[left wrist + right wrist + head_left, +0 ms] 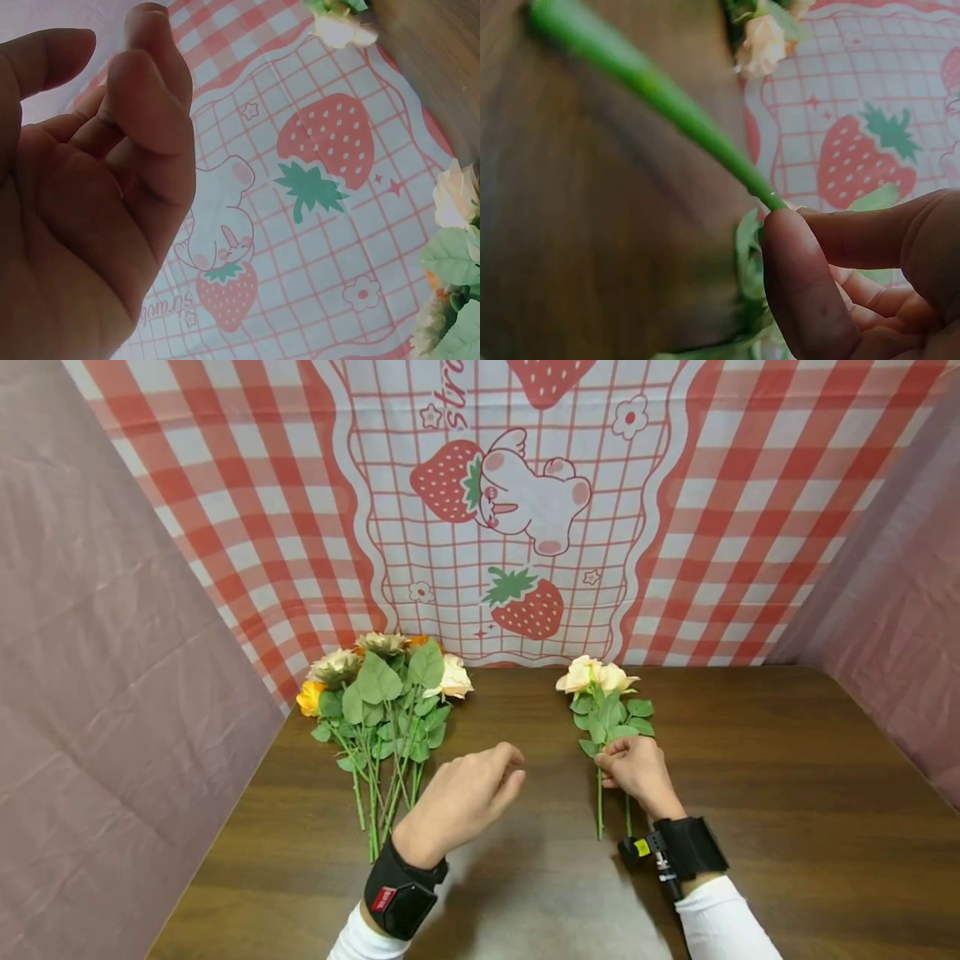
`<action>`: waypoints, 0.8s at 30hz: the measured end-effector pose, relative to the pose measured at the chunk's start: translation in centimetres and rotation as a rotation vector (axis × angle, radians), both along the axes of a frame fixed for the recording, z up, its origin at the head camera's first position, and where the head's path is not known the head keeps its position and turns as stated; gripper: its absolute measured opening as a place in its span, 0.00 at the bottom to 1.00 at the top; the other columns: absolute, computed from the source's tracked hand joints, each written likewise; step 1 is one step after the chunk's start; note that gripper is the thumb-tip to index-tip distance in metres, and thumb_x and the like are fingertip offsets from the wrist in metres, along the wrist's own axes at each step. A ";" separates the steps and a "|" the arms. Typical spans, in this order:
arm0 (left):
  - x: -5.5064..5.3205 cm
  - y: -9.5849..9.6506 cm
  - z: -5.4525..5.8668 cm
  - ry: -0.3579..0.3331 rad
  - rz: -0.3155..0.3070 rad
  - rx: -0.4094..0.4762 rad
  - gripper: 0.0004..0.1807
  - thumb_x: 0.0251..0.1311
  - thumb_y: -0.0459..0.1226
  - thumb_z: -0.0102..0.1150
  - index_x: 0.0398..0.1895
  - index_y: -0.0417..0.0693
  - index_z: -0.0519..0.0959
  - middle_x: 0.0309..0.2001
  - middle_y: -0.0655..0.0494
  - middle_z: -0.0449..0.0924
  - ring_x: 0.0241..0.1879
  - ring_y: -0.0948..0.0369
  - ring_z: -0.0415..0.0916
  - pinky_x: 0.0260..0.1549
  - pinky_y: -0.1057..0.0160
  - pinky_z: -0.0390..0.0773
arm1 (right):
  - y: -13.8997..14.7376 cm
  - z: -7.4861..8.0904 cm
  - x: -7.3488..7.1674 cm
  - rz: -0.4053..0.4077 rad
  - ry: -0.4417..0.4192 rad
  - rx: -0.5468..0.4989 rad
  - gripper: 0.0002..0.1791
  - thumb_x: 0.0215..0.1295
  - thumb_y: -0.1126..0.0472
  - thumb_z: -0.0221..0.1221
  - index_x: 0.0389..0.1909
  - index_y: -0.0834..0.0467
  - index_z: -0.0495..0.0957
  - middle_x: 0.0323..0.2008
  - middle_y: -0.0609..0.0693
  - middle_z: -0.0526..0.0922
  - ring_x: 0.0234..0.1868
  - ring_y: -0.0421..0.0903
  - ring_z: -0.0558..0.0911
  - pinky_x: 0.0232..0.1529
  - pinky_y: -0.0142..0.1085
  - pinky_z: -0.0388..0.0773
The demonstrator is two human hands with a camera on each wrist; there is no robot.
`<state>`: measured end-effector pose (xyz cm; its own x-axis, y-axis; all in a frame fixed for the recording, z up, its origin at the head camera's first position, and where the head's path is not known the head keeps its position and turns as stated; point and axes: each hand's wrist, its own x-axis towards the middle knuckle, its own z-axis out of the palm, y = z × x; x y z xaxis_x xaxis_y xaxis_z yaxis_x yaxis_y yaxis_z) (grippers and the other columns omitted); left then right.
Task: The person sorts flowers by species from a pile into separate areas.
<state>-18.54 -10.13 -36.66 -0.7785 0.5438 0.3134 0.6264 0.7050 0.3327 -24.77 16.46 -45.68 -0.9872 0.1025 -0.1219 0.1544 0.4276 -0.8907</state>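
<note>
My right hand (639, 770) pinches the green stem (686, 116) of a cream rose between thumb and forefinger, just below the leaves. Two cream rose heads (596, 677) sit together at the top on this side, and a second stem (627, 814) runs down behind the hand. My left hand (463, 793) hovers over the table with fingers loosely bent, holding nothing. The left wrist view shows its palm (75, 225) bare. Nearest to it, on the left, lies a larger bunch of flowers (378, 681) with leafy stems spread toward me.
The bunch has a yellow-orange bloom (310, 699), pale greenish blooms (333, 667) and a cream rose (453, 678) at its right. Behind the brown wooden table (517, 727) hangs a strawberry-print checked cloth (525, 610). Pinkish fabric (112, 652) flanks the sides.
</note>
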 end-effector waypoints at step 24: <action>-1.6 -1.7 -1.0 -0.081 0.130 -0.070 0.06 0.69 0.40 0.55 0.42 0.48 0.78 0.31 0.58 0.82 0.29 0.59 0.81 0.25 0.59 0.78 | 1.5 2.5 0.7 0.153 0.025 0.269 0.12 0.65 0.64 0.58 0.34 0.70 0.84 0.18 0.53 0.84 0.19 0.44 0.83 0.23 0.35 0.81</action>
